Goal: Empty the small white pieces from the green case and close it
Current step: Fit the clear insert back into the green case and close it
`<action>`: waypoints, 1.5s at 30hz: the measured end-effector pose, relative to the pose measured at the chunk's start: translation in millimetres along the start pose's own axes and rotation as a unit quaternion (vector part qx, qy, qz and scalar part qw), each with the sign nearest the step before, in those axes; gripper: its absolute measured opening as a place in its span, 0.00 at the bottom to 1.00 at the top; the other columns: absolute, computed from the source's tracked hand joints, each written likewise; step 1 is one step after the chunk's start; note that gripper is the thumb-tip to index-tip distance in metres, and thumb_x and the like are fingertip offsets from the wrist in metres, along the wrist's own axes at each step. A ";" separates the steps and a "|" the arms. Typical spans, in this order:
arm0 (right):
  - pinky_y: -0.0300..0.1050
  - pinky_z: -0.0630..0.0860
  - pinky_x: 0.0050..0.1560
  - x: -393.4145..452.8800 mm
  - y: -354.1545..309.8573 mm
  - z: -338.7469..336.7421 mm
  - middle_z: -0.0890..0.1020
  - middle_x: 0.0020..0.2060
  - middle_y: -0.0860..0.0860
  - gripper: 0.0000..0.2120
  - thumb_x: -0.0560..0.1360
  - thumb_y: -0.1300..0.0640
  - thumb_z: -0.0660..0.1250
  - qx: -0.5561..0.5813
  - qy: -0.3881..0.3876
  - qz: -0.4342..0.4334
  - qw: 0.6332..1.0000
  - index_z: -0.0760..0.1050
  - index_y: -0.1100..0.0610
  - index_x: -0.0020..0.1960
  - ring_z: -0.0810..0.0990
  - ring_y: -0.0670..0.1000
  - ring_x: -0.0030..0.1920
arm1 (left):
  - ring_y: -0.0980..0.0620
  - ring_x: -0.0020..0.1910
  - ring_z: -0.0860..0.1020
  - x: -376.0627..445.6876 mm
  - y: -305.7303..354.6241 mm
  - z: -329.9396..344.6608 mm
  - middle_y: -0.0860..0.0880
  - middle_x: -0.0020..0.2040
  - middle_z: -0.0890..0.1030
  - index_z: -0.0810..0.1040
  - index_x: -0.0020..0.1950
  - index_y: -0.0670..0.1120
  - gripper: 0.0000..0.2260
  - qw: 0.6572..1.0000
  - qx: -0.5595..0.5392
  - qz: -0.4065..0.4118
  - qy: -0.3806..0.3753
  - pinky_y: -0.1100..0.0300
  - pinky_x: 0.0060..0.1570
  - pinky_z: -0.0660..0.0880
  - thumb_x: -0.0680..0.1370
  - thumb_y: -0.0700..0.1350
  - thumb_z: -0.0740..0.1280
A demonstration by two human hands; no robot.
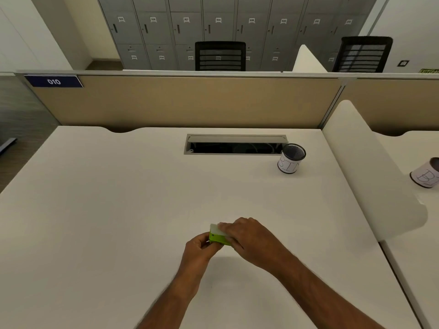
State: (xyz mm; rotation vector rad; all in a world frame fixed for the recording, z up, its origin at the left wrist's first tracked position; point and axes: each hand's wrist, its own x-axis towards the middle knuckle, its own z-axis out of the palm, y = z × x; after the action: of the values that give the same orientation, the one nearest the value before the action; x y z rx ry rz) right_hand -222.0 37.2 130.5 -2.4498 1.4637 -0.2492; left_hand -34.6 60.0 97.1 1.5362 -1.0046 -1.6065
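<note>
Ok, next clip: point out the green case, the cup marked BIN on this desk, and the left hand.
green case (217, 239): head view, on its green side wall below the white top.
BIN cup (288, 165): head view, on its white paper label.
left hand (200, 249): head view, on the back of the hand.

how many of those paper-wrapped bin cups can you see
2. One bin cup stands on the near desk, just right of the open cable slot. The other bin cup is on the neighbouring desk at the right edge, partly cut off. More may lie out of frame.
</note>
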 end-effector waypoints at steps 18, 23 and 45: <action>0.43 0.83 0.50 -11.2 -10.7 17.3 0.87 0.56 0.53 0.36 0.56 0.62 0.86 -0.072 0.023 -0.057 0.996 0.82 0.59 0.64 0.88 0.51 0.53 | 0.49 0.61 0.87 11.4 -3.1 -4.3 0.49 0.57 0.90 0.87 0.63 0.50 0.10 0.998 -0.037 -0.033 -0.024 0.48 0.70 0.80 0.82 0.45 0.73; 0.42 0.83 0.49 -11.4 1.3 22.9 0.88 0.54 0.52 0.29 0.62 0.61 0.83 -0.065 0.065 -0.059 0.994 0.83 0.57 0.63 0.88 0.50 0.51 | 0.50 0.64 0.86 12.1 -0.2 -5.2 0.49 0.62 0.89 0.83 0.68 0.49 0.17 0.995 -0.049 -0.050 -0.075 0.49 0.71 0.79 0.80 0.50 0.75; 0.44 0.81 0.45 -0.4 31.8 8.2 0.85 0.44 0.43 0.06 0.82 0.50 0.64 0.329 -0.004 0.173 0.928 0.80 0.45 0.54 0.83 0.45 0.42 | 0.53 0.55 0.88 27.6 8.3 -8.5 0.55 0.52 0.90 0.83 0.60 0.53 0.13 0.994 0.075 0.050 -0.061 0.65 0.51 0.83 0.78 0.42 0.78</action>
State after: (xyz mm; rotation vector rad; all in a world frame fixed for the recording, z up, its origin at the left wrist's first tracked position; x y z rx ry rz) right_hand -246.4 24.4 112.5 -1.6362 1.4698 -0.5481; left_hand -28.2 31.2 91.7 1.4743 -1.2733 -1.6007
